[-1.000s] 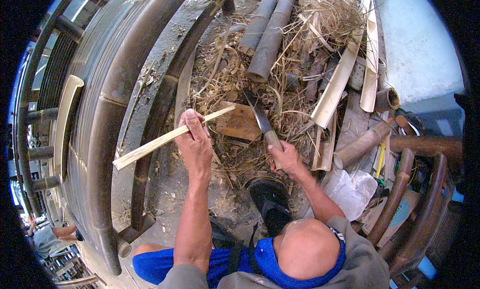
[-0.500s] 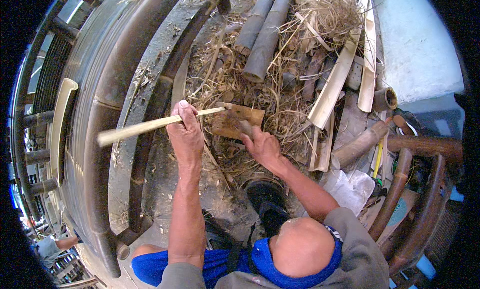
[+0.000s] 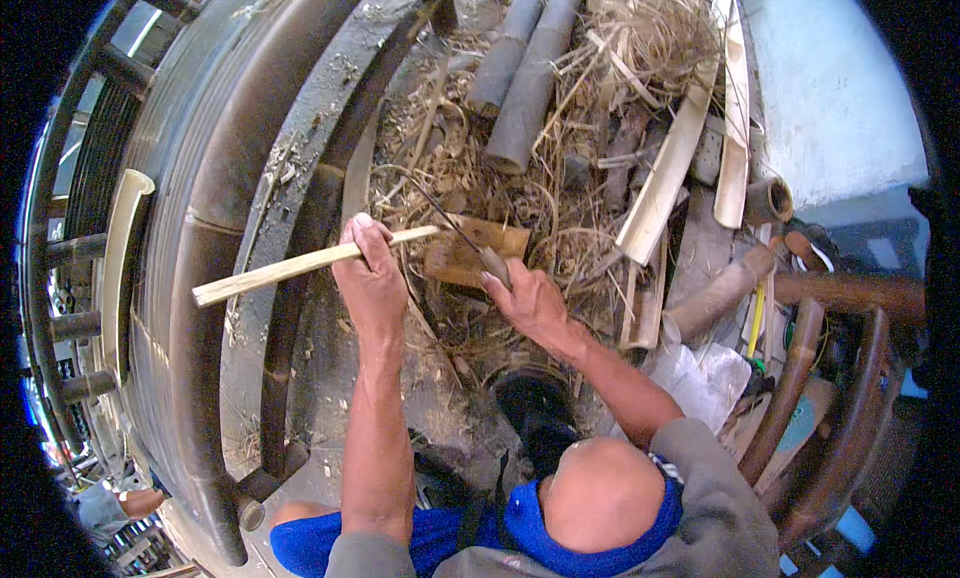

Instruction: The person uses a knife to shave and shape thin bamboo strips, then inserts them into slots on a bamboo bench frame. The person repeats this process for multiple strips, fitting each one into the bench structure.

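Observation:
My left hand (image 3: 373,290) is closed around a pale split bamboo strip (image 3: 270,280). The strip slants from lower left up to the right, its right tip by a knife (image 3: 494,265). That knife's handle is in my right hand (image 3: 538,303), and its thin dark blade points up and left past the strip's tip. Whether blade and strip touch, I cannot tell. Below both sits a brown wooden block (image 3: 508,242) among shavings on the floor.
A dark bamboo bench (image 3: 215,193) runs along the left, with a curved bamboo piece (image 3: 122,278) on it. Beyond the block lie bamboo poles (image 3: 535,83) and a heap of shavings (image 3: 650,38). Split bamboo (image 3: 672,178) and a white bag (image 3: 700,383) lie right.
The knife, blurred before, now shows its blade pointing up and left. My right hand has shifted slightly down and right; the strip's left end has dipped a little.

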`<state>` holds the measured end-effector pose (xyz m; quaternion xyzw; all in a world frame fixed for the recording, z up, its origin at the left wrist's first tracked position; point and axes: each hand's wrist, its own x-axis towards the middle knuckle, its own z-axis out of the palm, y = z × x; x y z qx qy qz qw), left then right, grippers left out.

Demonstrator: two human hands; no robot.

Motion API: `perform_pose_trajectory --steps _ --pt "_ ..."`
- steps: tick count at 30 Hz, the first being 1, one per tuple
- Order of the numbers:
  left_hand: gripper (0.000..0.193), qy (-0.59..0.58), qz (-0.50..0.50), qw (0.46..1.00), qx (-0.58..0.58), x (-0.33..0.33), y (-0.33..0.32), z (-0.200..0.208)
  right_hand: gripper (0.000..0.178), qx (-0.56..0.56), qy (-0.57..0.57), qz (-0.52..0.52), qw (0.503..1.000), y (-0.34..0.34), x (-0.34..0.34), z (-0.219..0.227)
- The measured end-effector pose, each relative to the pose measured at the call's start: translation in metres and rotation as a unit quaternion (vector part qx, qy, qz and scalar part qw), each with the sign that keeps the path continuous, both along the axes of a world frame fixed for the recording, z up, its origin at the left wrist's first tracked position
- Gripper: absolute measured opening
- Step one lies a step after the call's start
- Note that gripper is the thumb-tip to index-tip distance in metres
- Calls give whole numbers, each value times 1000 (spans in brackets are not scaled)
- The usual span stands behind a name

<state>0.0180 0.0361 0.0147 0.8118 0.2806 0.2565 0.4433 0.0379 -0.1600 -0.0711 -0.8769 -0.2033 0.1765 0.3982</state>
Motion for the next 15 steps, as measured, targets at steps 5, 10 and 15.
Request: perform_pose_trajectory --steps 5,10,15 --pt "32 -23 -27 998 46 0 0 1 41 131 -97 -10 987 -1 0 7" --pt "35 -25 0 1000 5 2 0 3 40 -35 0 -24 999 0 5 10" --pt "35 -13 6 1000 28 3 -3 1 44 212 -246 22 946 2 2 3"
